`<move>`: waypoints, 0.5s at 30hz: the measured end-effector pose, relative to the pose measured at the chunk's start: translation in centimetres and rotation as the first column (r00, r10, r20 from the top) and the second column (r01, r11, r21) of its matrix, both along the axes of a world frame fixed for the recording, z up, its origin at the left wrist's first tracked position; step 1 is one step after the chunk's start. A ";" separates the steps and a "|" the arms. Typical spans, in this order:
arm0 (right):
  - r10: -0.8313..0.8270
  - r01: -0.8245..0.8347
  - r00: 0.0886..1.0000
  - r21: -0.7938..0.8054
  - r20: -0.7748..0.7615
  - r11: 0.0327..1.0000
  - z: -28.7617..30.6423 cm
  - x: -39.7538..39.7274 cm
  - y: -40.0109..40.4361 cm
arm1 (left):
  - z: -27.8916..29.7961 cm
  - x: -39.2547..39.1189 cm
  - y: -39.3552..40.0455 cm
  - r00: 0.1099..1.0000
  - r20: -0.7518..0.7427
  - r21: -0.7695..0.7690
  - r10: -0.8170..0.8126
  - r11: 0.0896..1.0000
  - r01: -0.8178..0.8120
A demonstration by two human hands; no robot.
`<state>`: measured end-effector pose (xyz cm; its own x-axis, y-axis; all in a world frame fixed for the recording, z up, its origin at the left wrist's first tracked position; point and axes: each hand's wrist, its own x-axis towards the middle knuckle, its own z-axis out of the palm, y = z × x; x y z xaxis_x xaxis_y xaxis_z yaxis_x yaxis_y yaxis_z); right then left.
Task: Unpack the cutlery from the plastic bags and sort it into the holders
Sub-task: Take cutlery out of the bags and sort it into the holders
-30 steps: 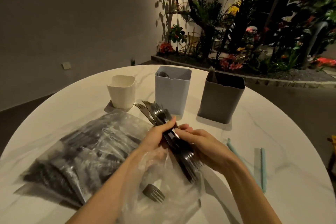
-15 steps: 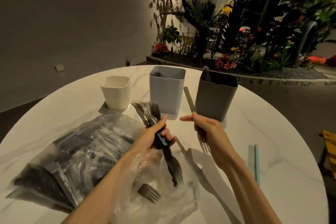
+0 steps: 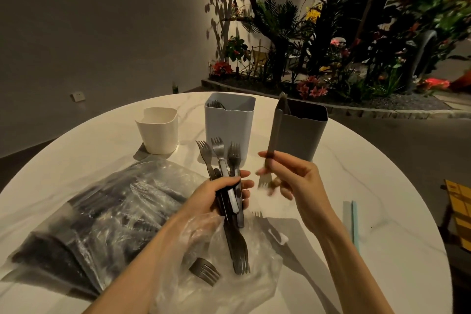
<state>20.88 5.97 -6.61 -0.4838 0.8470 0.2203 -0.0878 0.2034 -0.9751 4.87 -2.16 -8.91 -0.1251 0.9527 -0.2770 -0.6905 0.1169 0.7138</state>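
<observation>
So the left hand (image 3: pixel 224 192) has its fingers (image 3: pixel 246 183) wrapped round a whole bunch of forks (image 3: pixel 229 186), some tines pointing up toward the pale blue holder (image 3: pixel 228 126) and a few pointing back down over the crumpled empty bag (image 3: pixel 216 280). The right hand (image 3: pixel 293 178) is just right of that bunch, pinching a single fork (image 3: pixel 272 143) near its tine end, handle sticking up in front of the dark grey holder (image 3: pixel 299 130). It's pretty motion-blurred there, so I can't tell exactly how those fingers sit beyond the pinch.

Using the blue holder as the anchor: it's on the far side of the round marble bench (image 3: pixel 369 186), with some cutlery already poking out of its top. The grey holder is just to its right, with something standing in its near-left corner. A short white holder (image 3: pixel 158 130) is off to its left. One loose fork (image 3: pixel 205 271) lies in the crumpled bag, nearer the camera. The big full bag of cutlery (image 3: pixel 96 216) is nearer and left. Two thin teal strips (image 3: pixel 353 222) lie well to the right, by the bench edge.
</observation>
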 end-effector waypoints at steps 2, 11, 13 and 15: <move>0.071 -0.071 0.996 0.006 -0.053 0.997 0.0 0.2 0.2 | -0.1 -0.1 -0.1 0.994 -0.111 -0.012 0.022 1.000 -0.024; -0.102 0.111 0.982 -0.052 0.161 0.992 -2.0 -2.1 -0.1 | -0.2 -0.2 -0.5 0.979 -0.199 0.024 0.051 0.999 -0.047; -0.105 0.133 0.971 -0.119 0.215 0.984 -2.1 -2.8 -0.8 | -0.3 -0.3 -0.5 0.973 -0.225 0.037 0.055 0.998 -0.048; -0.029 0.066 0.980 -0.180 0.198 0.981 -1.8 -3.2 -1.6 | -0.5 -0.4 -0.3 0.961 -0.271 0.041 0.061 0.998 -0.052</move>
